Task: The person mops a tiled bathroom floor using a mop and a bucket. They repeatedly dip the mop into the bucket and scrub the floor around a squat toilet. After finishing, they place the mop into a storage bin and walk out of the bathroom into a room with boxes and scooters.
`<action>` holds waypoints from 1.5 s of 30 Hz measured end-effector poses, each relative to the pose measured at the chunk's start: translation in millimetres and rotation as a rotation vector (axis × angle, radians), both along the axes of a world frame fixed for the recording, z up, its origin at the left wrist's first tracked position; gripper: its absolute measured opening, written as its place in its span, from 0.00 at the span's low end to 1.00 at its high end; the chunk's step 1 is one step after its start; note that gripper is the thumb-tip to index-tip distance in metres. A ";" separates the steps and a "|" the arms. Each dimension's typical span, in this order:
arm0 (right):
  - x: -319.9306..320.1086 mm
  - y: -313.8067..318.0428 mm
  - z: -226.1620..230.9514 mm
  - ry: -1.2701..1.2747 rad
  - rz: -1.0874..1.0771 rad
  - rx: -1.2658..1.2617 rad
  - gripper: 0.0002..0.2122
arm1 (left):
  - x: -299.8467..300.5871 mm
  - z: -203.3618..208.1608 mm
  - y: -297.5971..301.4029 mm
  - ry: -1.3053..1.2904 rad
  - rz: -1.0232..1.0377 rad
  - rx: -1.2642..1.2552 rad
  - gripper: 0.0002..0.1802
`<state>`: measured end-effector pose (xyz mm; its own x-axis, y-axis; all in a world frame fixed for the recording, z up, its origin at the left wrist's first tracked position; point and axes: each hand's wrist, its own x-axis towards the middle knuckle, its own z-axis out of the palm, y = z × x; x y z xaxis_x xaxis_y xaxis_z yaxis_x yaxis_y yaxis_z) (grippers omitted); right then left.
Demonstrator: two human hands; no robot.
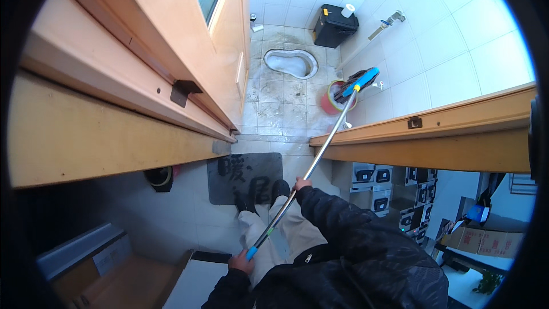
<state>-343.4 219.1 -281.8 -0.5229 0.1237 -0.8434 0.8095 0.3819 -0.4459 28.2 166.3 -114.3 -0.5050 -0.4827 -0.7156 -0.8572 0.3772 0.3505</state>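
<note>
A mop (326, 146) with a long silver pole, a blue head clamp and dark strands slants away from me through the doorway. My left hand (241, 262) is closed round the pole's blue end grip, low in front of my body. Further up, my right hand (302, 183) grips the metal pole. The mop's dark strands hang over and partly into a red bucket (330, 103) beside the right wall. Whitish water or foam shows inside the bucket.
Beyond the doorway a squat toilet (267, 62) is set in the stained tile floor, with a black bin (331, 28) behind it. An open wooden door (229, 51) stands left. A dark mat (246, 166) lies at my feet. Metal lockers (372, 189) stand right of me.
</note>
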 end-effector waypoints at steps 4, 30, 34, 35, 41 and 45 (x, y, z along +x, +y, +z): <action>-28.4 3.1 -45.1 -0.107 0.004 -0.083 0.16 | -58.9 19.2 0.3 -0.040 0.009 0.052 0.14; 129.4 85.1 84.5 -0.176 -0.204 -0.159 0.15 | 43.8 -78.6 134.4 0.428 0.050 0.015 0.16; 141.8 91.6 92.7 -0.188 -0.203 -0.228 0.16 | 51.9 -87.7 138.6 0.341 0.070 -0.013 0.14; 145.0 92.0 92.9 -0.182 -0.199 -0.235 0.16 | 55.1 -88.5 139.3 0.349 0.091 -0.035 0.15; 158.4 94.7 90.6 -0.208 -0.156 -0.200 0.18 | 68.3 -88.9 149.9 0.447 0.162 -0.196 0.15; 167.7 95.1 71.8 -0.258 -0.161 -0.268 0.18 | 82.6 -85.7 145.2 0.467 0.131 -0.229 0.11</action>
<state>-175.7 314.2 -210.0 -0.2813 -0.0551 -0.9580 0.9479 0.1394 -0.2864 110.9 311.5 -200.0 -0.6693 -0.6808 -0.2978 -0.6748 0.3892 0.6270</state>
